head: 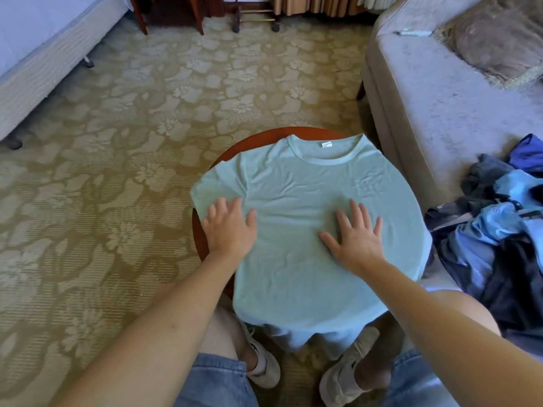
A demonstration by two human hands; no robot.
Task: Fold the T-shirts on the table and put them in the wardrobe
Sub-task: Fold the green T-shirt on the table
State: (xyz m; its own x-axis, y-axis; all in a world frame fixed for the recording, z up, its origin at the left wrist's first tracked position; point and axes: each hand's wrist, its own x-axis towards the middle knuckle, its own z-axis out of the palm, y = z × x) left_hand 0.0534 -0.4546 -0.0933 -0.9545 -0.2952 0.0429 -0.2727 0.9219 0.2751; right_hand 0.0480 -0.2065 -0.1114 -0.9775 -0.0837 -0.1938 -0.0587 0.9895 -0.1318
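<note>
Bed base (44,63) upper left, floral carpet (117,171) across the left half. Centre frame: round wooden table (197,230) with mint T-shirt (296,201) spread flat, collar at far edge, hem hanging over the near side. Left hand (227,227) flat on shirt's left side, right hand (354,236) flat mid-chest, fingers splayed, gripping nothing. Right edge: sofa (426,98) with clothes pile (499,218).

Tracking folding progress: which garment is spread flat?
The pale green T-shirt on the round wooden table, under the left hand and right hand; the blue and dark clothes to its right lie in a crumpled heap.
</note>
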